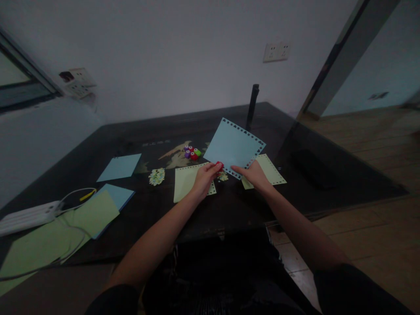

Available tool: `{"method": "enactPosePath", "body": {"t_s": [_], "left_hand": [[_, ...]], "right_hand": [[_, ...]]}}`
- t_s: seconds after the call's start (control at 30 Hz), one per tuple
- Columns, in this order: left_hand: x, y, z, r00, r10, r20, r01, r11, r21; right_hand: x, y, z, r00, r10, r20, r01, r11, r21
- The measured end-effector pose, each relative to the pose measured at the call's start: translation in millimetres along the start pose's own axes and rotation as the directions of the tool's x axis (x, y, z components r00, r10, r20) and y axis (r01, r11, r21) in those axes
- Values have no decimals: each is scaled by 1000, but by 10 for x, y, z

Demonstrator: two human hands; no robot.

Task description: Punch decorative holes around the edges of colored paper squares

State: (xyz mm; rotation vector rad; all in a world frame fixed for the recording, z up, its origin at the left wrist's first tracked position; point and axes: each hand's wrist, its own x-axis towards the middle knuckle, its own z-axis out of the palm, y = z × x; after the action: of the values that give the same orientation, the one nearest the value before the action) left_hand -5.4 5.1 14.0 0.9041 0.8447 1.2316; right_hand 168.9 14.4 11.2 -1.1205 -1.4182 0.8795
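A dark table (138,140) is seen, with sheets spread over it. The largest of these, overlapping green and blue sheets (59,227), lie at the near left beside a white power strip (28,215). A light blue sheet (234,147) with a punched border is held up off the table at the middle, tilted like a diamond, one corner pointing away toward the wall and its near corner down between the hands. Its near-right edge is pinched by the right hand (254,174), fingers closed on the paper. Its near-left edge is met by a small red punch (219,165), which is clamped in the left hand (205,178); the sheet thus lies just beyond and above both hands, about equally near to each. Two pale green sheets (188,181) with punched edges lie flat under the hands. Further left a plain blue sheet (120,167) lies alone. A cluster of coloured punches (192,152) sits behind, and a pile of paper scraps (156,176) lies near the left green sheet.
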Motion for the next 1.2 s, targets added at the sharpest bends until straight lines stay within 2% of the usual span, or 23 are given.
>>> {"method": "enactPosePath", "body": {"t_s": [0.47, 1.2], "left_hand": [[11, -13, 4, 1000, 14, 9, -14, 1000, 2], [9, -18, -2, 1000, 21, 22, -21, 1000, 14]], "right_hand": [[-4, -35, 2, 1000, 26, 12, -26, 999, -19], [-9, -18, -8, 999, -34, 21, 34, 999, -29]]}}
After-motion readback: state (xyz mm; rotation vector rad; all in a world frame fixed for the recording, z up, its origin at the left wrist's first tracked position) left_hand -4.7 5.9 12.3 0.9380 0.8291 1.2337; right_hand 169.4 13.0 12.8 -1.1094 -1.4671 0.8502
